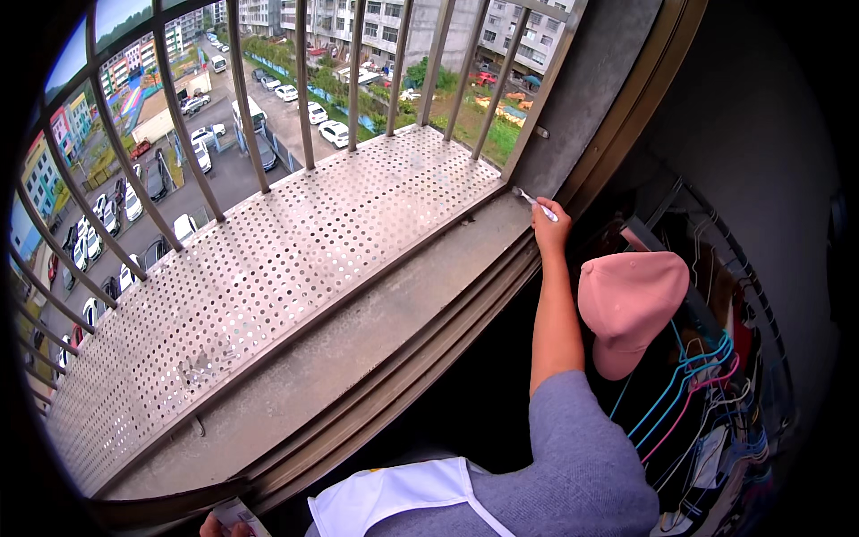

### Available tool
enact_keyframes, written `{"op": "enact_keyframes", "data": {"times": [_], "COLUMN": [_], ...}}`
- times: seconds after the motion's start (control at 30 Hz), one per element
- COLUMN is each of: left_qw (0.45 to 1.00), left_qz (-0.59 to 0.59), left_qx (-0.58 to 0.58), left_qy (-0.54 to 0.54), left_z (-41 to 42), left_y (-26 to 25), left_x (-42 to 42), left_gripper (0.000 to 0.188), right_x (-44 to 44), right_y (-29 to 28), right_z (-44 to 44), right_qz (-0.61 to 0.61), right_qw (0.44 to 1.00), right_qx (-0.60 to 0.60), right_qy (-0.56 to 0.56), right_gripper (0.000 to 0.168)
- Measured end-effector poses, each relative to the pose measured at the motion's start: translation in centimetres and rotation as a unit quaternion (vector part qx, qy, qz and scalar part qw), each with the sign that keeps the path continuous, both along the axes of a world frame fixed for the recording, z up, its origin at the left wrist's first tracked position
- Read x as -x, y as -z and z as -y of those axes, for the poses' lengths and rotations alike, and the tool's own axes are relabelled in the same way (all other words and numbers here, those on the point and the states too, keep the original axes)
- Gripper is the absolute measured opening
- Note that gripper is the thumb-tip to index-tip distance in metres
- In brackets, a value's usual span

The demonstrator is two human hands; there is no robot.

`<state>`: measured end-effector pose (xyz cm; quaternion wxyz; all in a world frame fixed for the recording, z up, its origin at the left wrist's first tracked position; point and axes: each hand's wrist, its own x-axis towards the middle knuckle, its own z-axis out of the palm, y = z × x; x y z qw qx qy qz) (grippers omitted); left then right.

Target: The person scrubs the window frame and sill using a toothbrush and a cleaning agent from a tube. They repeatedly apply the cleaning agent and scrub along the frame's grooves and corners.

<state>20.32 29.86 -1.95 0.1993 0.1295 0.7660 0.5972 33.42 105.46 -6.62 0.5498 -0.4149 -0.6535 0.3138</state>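
Note:
My right hand (553, 229), at the end of an outstretched arm, grips what looks like a white toothbrush (527, 197). Its head is at the far right corner of the grey window sill (349, 396), where the sill meets the side wall. At the bottom left edge, only some fingers of my left hand (212, 526) show, around a small pale packet or card (241, 517) with printing on it. The rest of that hand is cut off by the frame. Brown metal window tracks (402, 393) run along the sill's near side.
Beyond the sill lies a perforated metal panel (302, 248), bounded by upright metal bars (302, 87). Cars (333, 133) stand far below outside. On my right are a pink cap (631, 302) and a rack with coloured hangers (691, 366) and clothes.

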Motion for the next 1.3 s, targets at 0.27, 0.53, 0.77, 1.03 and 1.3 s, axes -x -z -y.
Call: {"op": "enact_keyframes", "data": {"times": [0.27, 0.53, 0.77, 1.03, 1.3], "left_qw": [1.000, 1.000, 1.000, 1.000, 0.999], "left_qz": [0.005, 0.010, 0.011, 0.010, -0.006], "left_qx": [0.022, 0.011, -0.005, 0.018, 0.031], "left_qy": [0.006, -0.002, -0.015, 0.008, 0.008], "left_z": [-0.1, 0.2, -0.1, -0.4, -0.2], "left_y": [-0.5, 0.0, 0.0, -0.4, -0.2], "left_x": [0.2, 0.2, -0.2, 0.3, 0.3], "left_gripper": [0.016, 0.016, 0.018, 0.020, 0.022], "right_x": [1.7, 1.0, 0.1, 0.3, 1.4], "right_y": [-1.0, -1.9, -3.8, -5.7, -7.3], "right_z": [-0.1, 2.5, 5.9, 8.2, 6.9], "right_qz": [0.111, 0.228, 0.304, 0.212, 0.428], "right_qw": [0.988, 0.966, 0.937, 0.971, 0.885], "right_qx": [-0.104, -0.093, -0.068, -0.052, -0.071], "right_qy": [0.041, 0.083, 0.160, 0.094, 0.167], "right_gripper": [0.023, 0.020, 0.021, 0.024, 0.037]}}
